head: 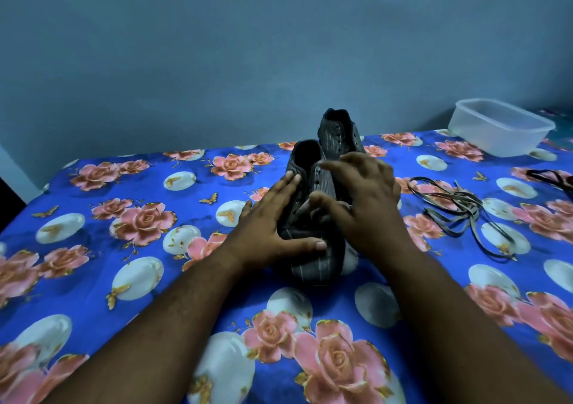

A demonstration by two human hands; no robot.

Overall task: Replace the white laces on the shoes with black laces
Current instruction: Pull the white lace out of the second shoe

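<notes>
Far left: only floral bedsheet (pixel 93 217), blue with pink roses. Moving in: left hand (pixel 273 226) laid flat along the near shoe (pixel 313 248), fingers straight up its left flank, thumb pressed across the toe, steadying rather than clutching. Near shoe pointing toe-first at the camera, striped grey upper, eyelets looking bare, no lace visible in them. Just behind and a touch right, the second shoe (pixel 339 133), also apparently unlaced. Next over: right hand (pixel 362 199) hovering above the near shoe's tongue, fingers spread and loosely bent, gripping nothing visible, though the fingertips are blurred and what lies beneath the palm cannot be told. Further right: the white laces (pixel 459 208) heaped loose on the sheet, well apart from the shoes. At the right edge, a dark strand, likely the black laces (pixel 552 178), partly cut off. Back right corner: clear plastic tub (pixel 499 130).

Judging the step: removal seemingly finished, relacing not yet begun. Next move calls for a reach rightward, past the white heap, to the black strand, then a fine pinch on its tip to feed the lowest eyelets.
</notes>
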